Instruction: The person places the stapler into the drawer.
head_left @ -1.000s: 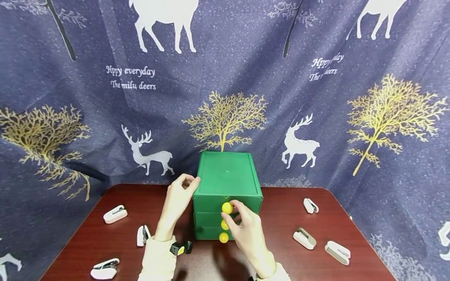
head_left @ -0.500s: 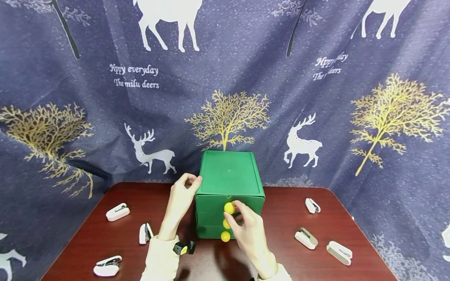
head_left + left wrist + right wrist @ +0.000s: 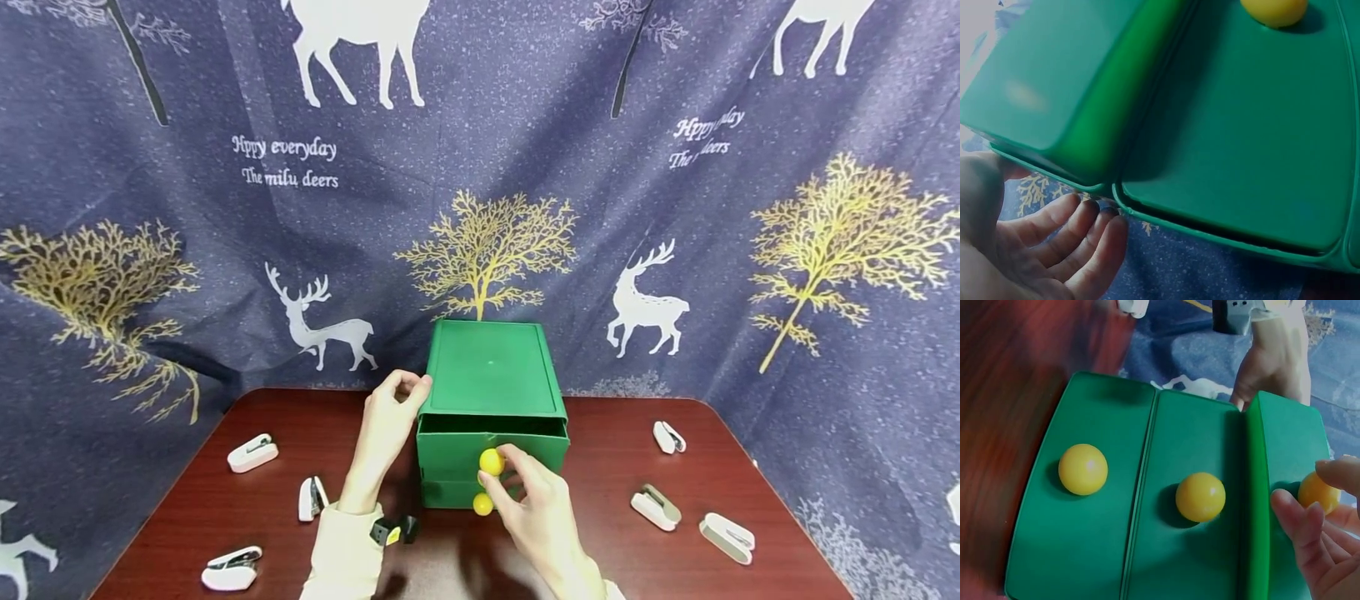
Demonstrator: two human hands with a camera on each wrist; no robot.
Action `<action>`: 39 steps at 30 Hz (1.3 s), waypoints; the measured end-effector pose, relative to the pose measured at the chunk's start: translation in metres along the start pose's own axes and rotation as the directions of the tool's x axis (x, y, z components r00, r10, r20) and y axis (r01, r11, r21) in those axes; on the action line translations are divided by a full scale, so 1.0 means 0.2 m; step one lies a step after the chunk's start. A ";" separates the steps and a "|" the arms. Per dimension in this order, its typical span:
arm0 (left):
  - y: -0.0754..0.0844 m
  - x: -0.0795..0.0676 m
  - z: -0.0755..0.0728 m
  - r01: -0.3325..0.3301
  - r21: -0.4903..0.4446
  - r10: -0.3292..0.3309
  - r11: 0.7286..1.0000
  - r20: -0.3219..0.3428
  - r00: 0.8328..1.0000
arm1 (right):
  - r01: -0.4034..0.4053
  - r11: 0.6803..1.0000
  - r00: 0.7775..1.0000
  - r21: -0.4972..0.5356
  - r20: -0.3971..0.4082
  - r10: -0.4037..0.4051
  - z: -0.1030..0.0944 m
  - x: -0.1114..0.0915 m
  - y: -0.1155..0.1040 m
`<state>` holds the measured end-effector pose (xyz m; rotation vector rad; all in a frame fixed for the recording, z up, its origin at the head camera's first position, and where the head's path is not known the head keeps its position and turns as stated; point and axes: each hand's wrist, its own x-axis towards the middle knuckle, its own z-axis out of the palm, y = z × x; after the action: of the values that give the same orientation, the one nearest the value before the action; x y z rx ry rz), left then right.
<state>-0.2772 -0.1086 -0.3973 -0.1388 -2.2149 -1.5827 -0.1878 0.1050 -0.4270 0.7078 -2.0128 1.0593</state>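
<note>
A green drawer cabinet stands mid-table, its top drawer pulled partly out, with a dark gap behind the front panel. My right hand pinches that drawer's round yellow knob between thumb and fingers. The right wrist view shows the two lower drawers flush, with a middle knob and a bottom knob. At the cabinet's left side is my left hand, its thumb at the upper edge. Its loosely bent fingers lie along the side in the left wrist view.
Several white staplers lie on the reddish-brown table: left ones include a far stapler and a near stapler; right ones include a grey-topped stapler and another stapler. A patterned blue curtain hangs behind.
The top drawer, closed before, has come out toward me as my right hand moved nearer and slightly down with its knob. My left hand has stayed at the cabinet's side.
</note>
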 end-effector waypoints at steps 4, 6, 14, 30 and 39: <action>0.00 0.00 0.00 -0.003 -0.015 0.003 1.000 -0.002 1.000 | 0.022 1.000 1.000 0.008 0.001 -0.022 -0.02 -0.02 -0.03; -0.01 0.00 0.01 -0.003 -0.024 0.004 1.000 0.002 1.000 | 0.023 1.000 1.000 0.006 0.007 -0.023 -0.03 -0.04 -0.04; -0.02 0.00 0.01 -0.018 -0.040 0.018 0.999 0.002 1.000 | 0.104 0.994 0.995 0.044 0.011 -0.104 -0.07 -0.08 -0.07; -0.01 0.00 0.00 -0.010 -0.023 0.010 1.000 0.009 1.000 | 0.218 0.976 0.976 -0.025 0.018 -0.218 -0.11 -0.15 -0.14; -0.02 0.00 0.00 -0.017 -0.031 0.017 0.999 0.012 1.000 | 0.252 0.964 0.968 -0.082 0.015 -0.251 -0.12 -0.17 -0.17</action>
<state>-0.2783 -0.1092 -0.4004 -0.1758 -2.1933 -1.6114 -0.1354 0.1135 -0.4303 0.8947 -1.8991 0.8205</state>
